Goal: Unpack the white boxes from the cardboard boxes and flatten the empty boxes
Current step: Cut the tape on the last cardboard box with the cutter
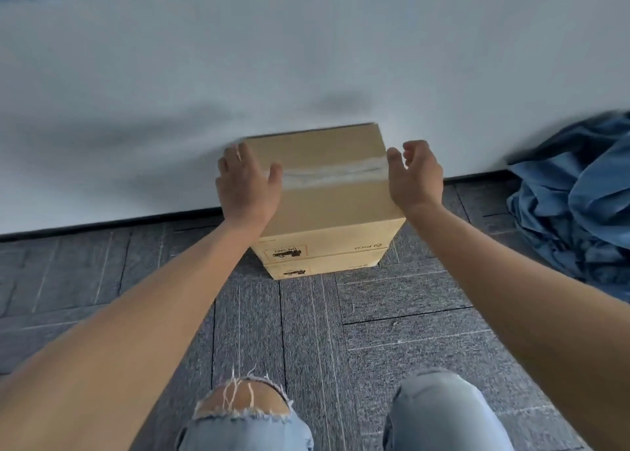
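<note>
Two cardboard boxes stand stacked on the carpet floor (392, 314), backed against the foot of the white wall (306, 58) where floor and wall meet. The top box (327, 184) is sealed with clear tape (334, 174) along its lid, so nothing inside can be seen; no white boxes are visible. The lower box (324, 263) shows only a narrow strip of its front face, the rest hidden under the top one. Printed labels on both fronts are upside down and too small to read apart from a short logo. The left hand (247, 184) lies on the top box's left edge, fingers (235, 157) fairly straight and reaching over that side, thumb spread across the lid near the tape; the fingertips are hidden past the edge. The right hand (414, 174) is just beside the box's right edge, fingers loosely curled and holding nothing; whether the thumb touches the cardboard cannot be told. A crumpled blue cloth (579, 195) lies on the floor by the wall to the right, well apart from the boxes and cut off by the frame edge. Bare carpet lies open to the left of the stack and in front of it, down to the person's knees in torn jeans (245, 416) at the bottom edge.
</note>
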Demonstrator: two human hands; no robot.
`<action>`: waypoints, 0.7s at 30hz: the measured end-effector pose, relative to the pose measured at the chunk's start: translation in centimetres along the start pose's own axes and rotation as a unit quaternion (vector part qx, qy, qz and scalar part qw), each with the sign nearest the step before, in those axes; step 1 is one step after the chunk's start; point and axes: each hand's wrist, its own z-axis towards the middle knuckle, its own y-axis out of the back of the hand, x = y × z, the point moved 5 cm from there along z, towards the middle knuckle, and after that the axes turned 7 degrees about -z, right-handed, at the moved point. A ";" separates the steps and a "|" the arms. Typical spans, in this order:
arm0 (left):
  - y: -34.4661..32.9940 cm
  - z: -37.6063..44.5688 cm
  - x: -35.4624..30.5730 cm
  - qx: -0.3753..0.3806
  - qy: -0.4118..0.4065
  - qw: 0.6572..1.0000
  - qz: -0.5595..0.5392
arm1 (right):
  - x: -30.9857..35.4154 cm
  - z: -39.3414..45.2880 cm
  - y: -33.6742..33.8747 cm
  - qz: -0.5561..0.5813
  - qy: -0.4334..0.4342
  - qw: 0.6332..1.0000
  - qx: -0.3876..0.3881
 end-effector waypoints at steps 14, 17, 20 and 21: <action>43.9 -3.9 -52.4 0.114 -0.120 0.932 -0.322 | 26.8 -6.6 56.3 0.114 -0.087 0.989 -0.038; 53.5 -8.2 -63.7 0.179 -0.148 0.900 -0.368 | 30.7 -10.6 71.1 0.157 -0.106 0.976 -0.105; 60.7 -14.4 -72.5 0.247 -0.195 0.862 -0.396 | 32.3 -16.1 83.2 0.182 -0.112 0.963 -0.167; 62.5 -16.7 -74.7 0.265 -0.211 0.851 -0.402 | 32.4 -18.5 86.5 0.186 -0.116 0.957 -0.189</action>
